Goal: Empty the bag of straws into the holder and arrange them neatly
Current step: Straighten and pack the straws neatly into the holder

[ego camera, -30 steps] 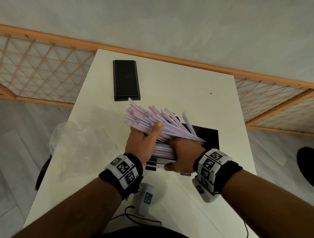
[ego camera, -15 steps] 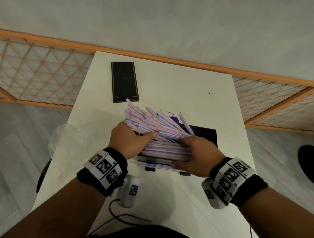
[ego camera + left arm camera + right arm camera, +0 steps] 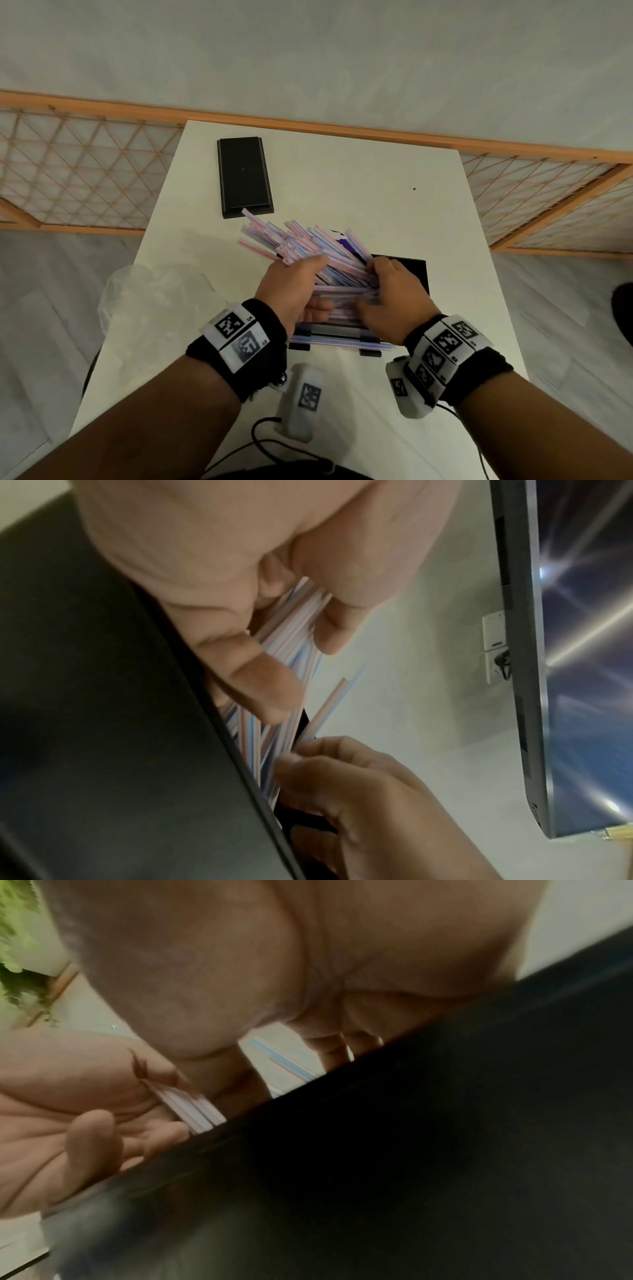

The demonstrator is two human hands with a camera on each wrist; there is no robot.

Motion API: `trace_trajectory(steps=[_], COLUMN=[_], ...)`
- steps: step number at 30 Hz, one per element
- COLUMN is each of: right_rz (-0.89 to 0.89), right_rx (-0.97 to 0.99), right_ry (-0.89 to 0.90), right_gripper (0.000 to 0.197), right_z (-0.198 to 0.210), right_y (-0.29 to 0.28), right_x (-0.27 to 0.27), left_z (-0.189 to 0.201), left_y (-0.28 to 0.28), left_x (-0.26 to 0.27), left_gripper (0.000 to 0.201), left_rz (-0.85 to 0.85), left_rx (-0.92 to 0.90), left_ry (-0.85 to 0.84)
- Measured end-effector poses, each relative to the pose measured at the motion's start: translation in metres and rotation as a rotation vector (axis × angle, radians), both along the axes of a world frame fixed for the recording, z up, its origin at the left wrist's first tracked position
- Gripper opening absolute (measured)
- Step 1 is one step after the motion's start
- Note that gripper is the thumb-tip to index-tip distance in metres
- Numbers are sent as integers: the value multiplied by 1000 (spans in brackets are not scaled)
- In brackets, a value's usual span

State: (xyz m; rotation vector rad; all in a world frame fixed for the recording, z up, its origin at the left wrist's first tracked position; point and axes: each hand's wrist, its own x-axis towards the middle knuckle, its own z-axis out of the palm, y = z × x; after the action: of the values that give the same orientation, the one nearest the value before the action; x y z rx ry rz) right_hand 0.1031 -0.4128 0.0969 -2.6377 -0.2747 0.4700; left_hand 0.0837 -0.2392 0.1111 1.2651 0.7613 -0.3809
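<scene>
On our white counter [image 3: 342, 192], both hands, left [image 3: 291, 291] and right [image 3: 394, 298], squeeze thin pink-and-blue striped straws [image 3: 301, 243]; we should gently press them flat into the black box holder [image 3: 416, 270].

Left hand [image 3: 291, 291] fingers curled gripping, right hand [image 3: 394, 301] fingers curled, wrists close together

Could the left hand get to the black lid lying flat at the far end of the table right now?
Probably not at once: the left hand grips the straws. The table between it and the black lid looks bare, so once it lets go the way seems free.
</scene>
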Motion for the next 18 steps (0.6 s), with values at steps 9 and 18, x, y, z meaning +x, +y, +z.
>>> trace_trajectory(steps=[9, 18], right_rz=[94, 110], right_rx=[35, 147], right_ry=[-29, -85], right_gripper=[41, 50], right_z=[-1, 4], right_y=[18, 28], right_x=[-4, 0], left_z=[0, 13], left_y=[-8, 0], left_x=[-4, -9], left_gripper=[17, 30], left_rz=[91, 16], left_rx=[0, -180], left_ry=[-35, -46])
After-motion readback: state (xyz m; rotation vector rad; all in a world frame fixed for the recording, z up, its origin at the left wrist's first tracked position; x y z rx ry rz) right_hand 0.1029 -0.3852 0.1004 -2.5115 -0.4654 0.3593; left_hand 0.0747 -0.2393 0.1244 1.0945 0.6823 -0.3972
